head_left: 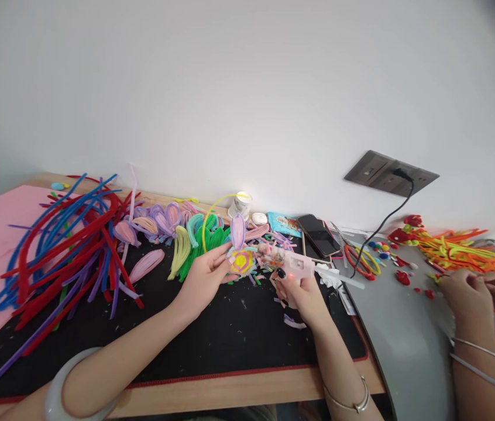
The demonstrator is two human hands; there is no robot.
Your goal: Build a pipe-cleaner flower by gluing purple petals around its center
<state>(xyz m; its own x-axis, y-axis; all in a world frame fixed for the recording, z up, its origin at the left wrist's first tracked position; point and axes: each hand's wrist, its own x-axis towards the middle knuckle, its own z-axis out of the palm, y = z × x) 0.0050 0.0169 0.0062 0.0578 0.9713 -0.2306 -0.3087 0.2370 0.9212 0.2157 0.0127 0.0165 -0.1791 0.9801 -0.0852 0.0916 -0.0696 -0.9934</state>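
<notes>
My left hand [206, 272] pinches a pipe-cleaner flower [241, 261] with a yellow and pink centre. One purple petal [238, 231] stands up from its top edge. In my right hand [298, 295] is a pale pink hot glue gun [296, 264], a red light glowing on its side and a clear glue stick [339, 276] jutting out of the back. Its nozzle end points left at the flower, close beside it; whether the two touch I cannot tell. Behind the flower lie green pipe-cleaner loops [201, 252] and purple-pink petals [166, 217].
Red, blue and purple pipe cleaners [76, 251] heap at the left. A paper cup [240, 204], a phone [319, 235] and scissors [359, 262] stand or lie toward the wall. A black cord [383, 219] runs from the wall socket. Another person's hands [471, 298] work at right.
</notes>
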